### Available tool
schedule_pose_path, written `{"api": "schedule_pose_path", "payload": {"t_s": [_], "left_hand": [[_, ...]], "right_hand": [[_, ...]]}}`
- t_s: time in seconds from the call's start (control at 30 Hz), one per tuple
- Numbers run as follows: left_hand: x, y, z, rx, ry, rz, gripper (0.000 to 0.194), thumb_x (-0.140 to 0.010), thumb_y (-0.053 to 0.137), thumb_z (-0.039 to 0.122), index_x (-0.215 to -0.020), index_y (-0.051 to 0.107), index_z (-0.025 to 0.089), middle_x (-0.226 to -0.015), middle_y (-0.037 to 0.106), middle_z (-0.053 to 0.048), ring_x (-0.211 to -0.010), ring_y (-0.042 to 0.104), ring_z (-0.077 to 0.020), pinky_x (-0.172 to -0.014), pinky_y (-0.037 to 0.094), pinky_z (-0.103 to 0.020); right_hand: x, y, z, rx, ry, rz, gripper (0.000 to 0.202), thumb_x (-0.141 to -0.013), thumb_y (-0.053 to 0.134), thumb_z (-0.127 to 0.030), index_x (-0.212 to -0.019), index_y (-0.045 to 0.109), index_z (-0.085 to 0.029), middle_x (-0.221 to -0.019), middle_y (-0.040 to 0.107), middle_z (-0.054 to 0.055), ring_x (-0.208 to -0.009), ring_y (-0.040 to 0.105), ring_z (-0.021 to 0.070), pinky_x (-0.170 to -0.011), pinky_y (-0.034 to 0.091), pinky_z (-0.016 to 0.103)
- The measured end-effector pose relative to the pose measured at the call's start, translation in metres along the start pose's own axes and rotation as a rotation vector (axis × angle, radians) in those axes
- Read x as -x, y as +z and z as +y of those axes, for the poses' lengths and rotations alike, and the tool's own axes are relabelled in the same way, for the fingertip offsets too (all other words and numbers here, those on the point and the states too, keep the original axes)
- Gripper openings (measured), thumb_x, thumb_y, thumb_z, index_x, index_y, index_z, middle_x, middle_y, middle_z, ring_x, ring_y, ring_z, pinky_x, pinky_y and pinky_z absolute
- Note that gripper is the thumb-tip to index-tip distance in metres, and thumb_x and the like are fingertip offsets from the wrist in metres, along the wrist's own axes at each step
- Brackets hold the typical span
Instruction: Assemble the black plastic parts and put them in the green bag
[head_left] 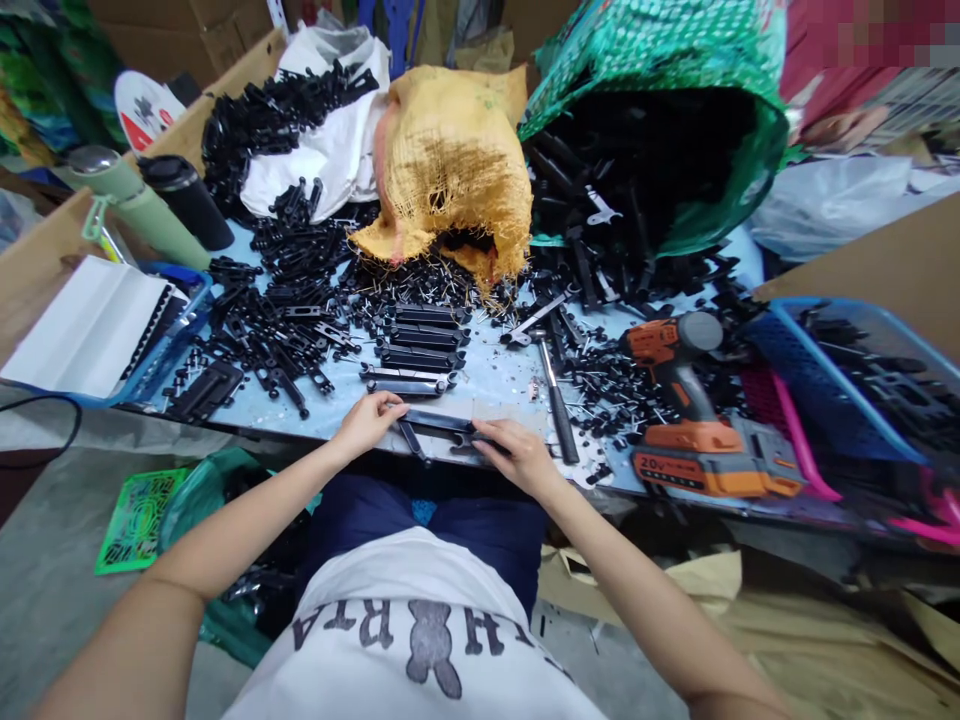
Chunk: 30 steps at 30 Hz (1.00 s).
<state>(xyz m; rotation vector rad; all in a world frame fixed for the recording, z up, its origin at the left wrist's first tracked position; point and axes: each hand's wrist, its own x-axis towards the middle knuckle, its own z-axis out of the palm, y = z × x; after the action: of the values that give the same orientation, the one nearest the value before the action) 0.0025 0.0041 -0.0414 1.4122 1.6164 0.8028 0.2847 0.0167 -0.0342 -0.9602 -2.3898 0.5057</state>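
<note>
A long flat black bar-shaped part (439,421) lies across the front edge of the table, between my two hands. My left hand (369,422) pinches its left end with closed fingers. At the other end, my right hand (516,452) grips the part between thumb and fingers. Under the bar, a short dark piece (412,440) sticks out toward me. Just beyond my hands, several similar black parts (420,357) are lined up in a row. A hammer (556,400) with a black handle rests right of them, below a metal wrench (538,318).
An orange cordless power tool (686,400) stands at right, before a blue basket (847,390). Loose black parts (277,320) and small screws (600,375) cover much of the table. Behind are a yellow sack (457,150) and a green sack (660,60). Tumblers (187,200) stand left.
</note>
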Motion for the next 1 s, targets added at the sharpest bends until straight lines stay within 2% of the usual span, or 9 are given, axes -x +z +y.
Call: {"api": "schedule_pose_path", "payload": {"t_s": [0.13, 0.23, 0.33, 0.47, 0.6, 0.7, 0.8, 0.87, 1.0], "left_hand": [[0.003, 0.008, -0.002, -0.030, 0.056, 0.031, 0.040, -0.067, 0.067, 0.042, -0.100, 0.066, 0.019, -0.069, 0.052, 0.001, -0.059, 0.047, -0.0101, -0.055, 0.037, -0.021], [0.004, 0.015, 0.001, 0.128, -0.030, 0.031, 0.033, -0.064, 0.068, 0.038, -0.086, 0.067, 0.014, -0.054, 0.041, 0.005, -0.048, 0.037, -0.0074, -0.047, 0.029, -0.020], [0.003, 0.021, 0.004, 0.271, -0.104, 0.060, 0.031, -0.061, 0.069, 0.034, -0.081, 0.066, 0.012, -0.049, 0.034, 0.008, -0.044, 0.030, -0.0054, -0.043, 0.023, -0.020], [0.001, 0.026, 0.005, 0.331, -0.136, 0.101, 0.028, -0.059, 0.069, 0.034, -0.076, 0.064, 0.013, -0.051, 0.039, 0.007, -0.045, 0.033, -0.0059, -0.044, 0.023, -0.020], [0.000, 0.025, 0.004, 0.290, -0.081, 0.105, 0.021, -0.065, 0.063, 0.034, -0.073, 0.062, 0.014, -0.057, 0.049, 0.003, -0.051, 0.043, -0.0087, -0.049, 0.032, -0.021], [0.011, 0.022, 0.006, 0.119, -0.010, 0.077, 0.021, -0.071, 0.058, 0.029, -0.087, 0.060, 0.015, -0.064, 0.054, 0.001, -0.059, 0.052, -0.0125, -0.057, 0.039, -0.024], [0.033, 0.025, 0.008, -0.225, -0.039, 0.168, 0.029, -0.071, 0.061, 0.032, -0.096, 0.055, 0.017, -0.066, 0.056, 0.000, -0.061, 0.055, -0.0162, -0.059, 0.042, -0.027], [0.046, 0.027, 0.010, -0.387, 0.007, 0.246, 0.021, -0.075, 0.058, 0.032, -0.090, 0.055, 0.018, -0.071, 0.058, -0.002, -0.066, 0.058, -0.0185, -0.062, 0.044, -0.029], [0.048, 0.026, 0.010, -0.550, 0.401, 0.372, 0.018, -0.082, 0.049, 0.025, -0.095, 0.058, 0.015, -0.098, 0.062, -0.011, -0.097, 0.057, -0.0231, -0.084, 0.044, -0.034]], "right_hand": [[0.009, 0.010, 0.008, 0.008, 0.002, 0.004, 0.037, -0.090, 0.050, -0.031, -0.126, 0.050, -0.021, -0.093, 0.066, 0.008, -0.086, 0.061, 0.0178, -0.076, 0.050, 0.033], [0.013, 0.013, 0.010, 0.048, -0.014, 0.015, 0.038, -0.090, 0.048, -0.029, -0.127, 0.049, -0.020, -0.087, 0.066, 0.007, -0.081, 0.060, 0.0180, -0.074, 0.049, 0.034], [0.011, 0.010, 0.002, 0.091, -0.026, 0.036, 0.038, -0.089, 0.049, -0.028, -0.127, 0.049, -0.021, -0.097, 0.064, 0.009, -0.089, 0.059, 0.0200, -0.079, 0.048, 0.037], [-0.008, 0.011, -0.023, 0.143, -0.056, 0.118, 0.038, -0.087, 0.051, -0.027, -0.125, 0.050, -0.024, -0.113, 0.059, 0.011, -0.102, 0.054, 0.0236, -0.091, 0.043, 0.045], [-0.042, 0.035, -0.045, 0.074, -0.177, -0.002, 0.040, -0.092, 0.043, -0.028, -0.131, 0.045, -0.020, -0.124, 0.053, 0.011, -0.113, 0.049, 0.0216, -0.094, 0.043, 0.039], [-0.061, 0.055, -0.049, 0.093, -0.194, -0.102, 0.040, -0.093, 0.041, -0.033, -0.130, 0.047, -0.020, -0.128, 0.050, 0.011, -0.114, 0.048, 0.0223, -0.093, 0.044, 0.039], [-0.068, 0.063, -0.049, 0.089, -0.146, -0.142, 0.038, -0.093, 0.040, -0.036, -0.127, 0.050, -0.022, -0.124, 0.054, 0.011, -0.111, 0.051, 0.0220, -0.091, 0.045, 0.039], [-0.064, 0.058, -0.049, 0.060, -0.144, -0.144, 0.038, -0.093, 0.040, -0.035, -0.126, 0.052, -0.020, -0.126, 0.053, 0.011, -0.113, 0.050, 0.0221, -0.093, 0.044, 0.039], [-0.035, 0.031, -0.036, 0.053, -0.211, -0.009, 0.041, -0.091, 0.045, -0.034, -0.129, 0.048, -0.019, -0.134, 0.045, 0.013, -0.121, 0.045, 0.0242, -0.101, 0.037, 0.046]]}}
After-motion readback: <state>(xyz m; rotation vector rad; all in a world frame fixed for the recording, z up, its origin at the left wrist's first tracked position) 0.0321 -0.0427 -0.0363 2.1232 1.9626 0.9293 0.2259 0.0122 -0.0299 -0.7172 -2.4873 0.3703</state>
